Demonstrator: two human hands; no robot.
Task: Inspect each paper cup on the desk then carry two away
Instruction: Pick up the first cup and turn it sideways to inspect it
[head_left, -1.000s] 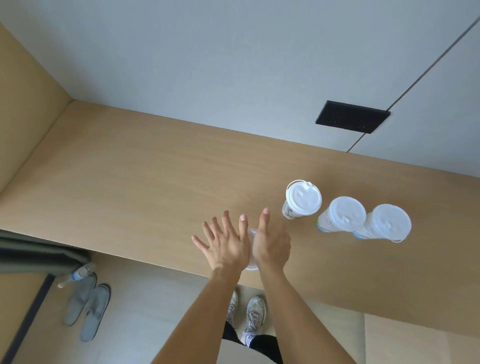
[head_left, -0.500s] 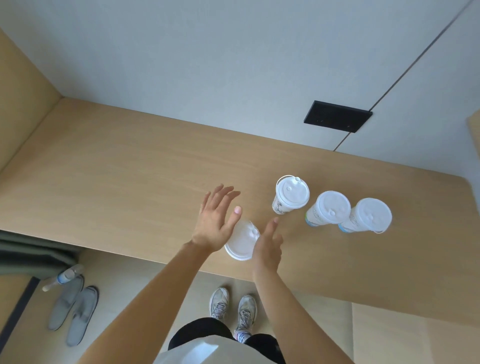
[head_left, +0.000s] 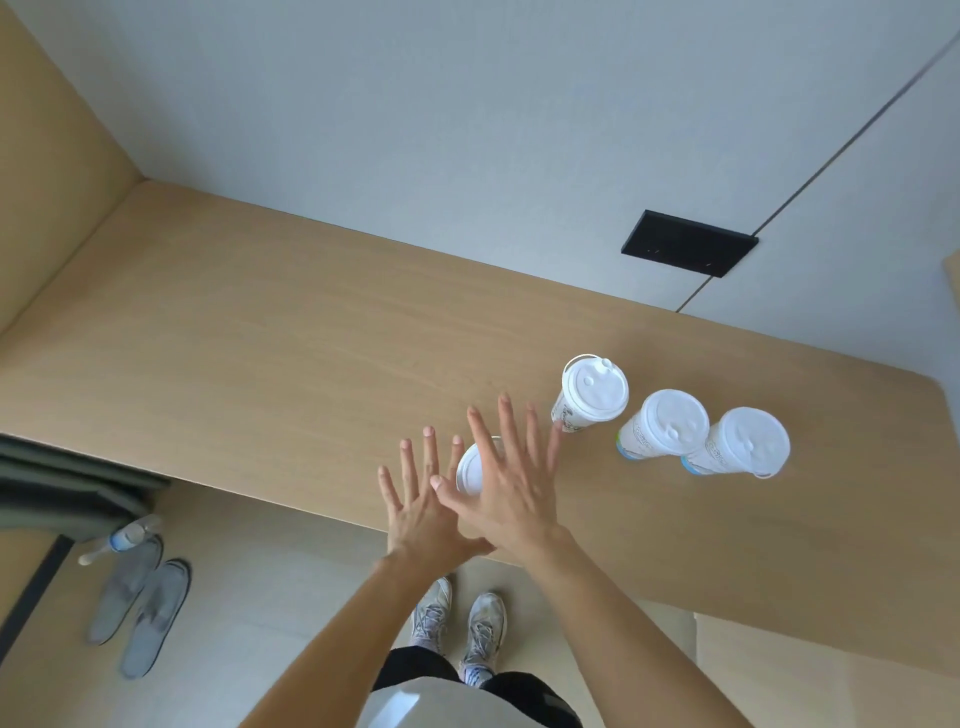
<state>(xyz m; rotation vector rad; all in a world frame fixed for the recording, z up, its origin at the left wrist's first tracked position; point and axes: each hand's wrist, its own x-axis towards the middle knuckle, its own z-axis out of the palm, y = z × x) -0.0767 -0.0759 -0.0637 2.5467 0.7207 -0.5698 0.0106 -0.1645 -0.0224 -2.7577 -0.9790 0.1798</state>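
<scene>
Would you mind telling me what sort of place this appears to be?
Probably a hotel room: a built-in wooden desk against a plain wall, a pair of grey slippers on the floor, and a water bottle beside them.

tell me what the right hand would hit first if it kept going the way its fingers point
Probably the nearest lidded paper cup: the right hand has spread fingers aimed up-right, the little fingertip almost at its base. Depth is unclear, so it might pass above it.

White-lidded cups (head_left: 595, 397) with blue-green bases on a tan wood-grain desk (head_left: 270, 338).
</scene>
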